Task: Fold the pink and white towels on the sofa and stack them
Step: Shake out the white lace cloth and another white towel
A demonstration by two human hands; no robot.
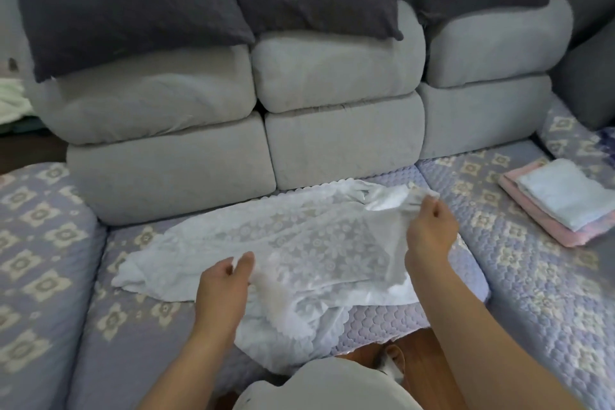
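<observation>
**Both hands pinch a white lace towel on the sofa seat**

The left hand (226,280) is closed on the near edge of the white towel (299,243); the right hand (431,230) grips its far right corner, lifted slightly. The towel lies spread and rumpled across the middle seat cushion (382,319), its front part spilling over the seat's front edge. Toward the sofa's right end sits a folded stack (562,201), white on pink. Dark pillows (133,3) line the backrest.

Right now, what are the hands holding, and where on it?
Both hold the white lacy cloth. The left hand pinches its near edge; the right hand pinches a bunched far corner.
</observation>
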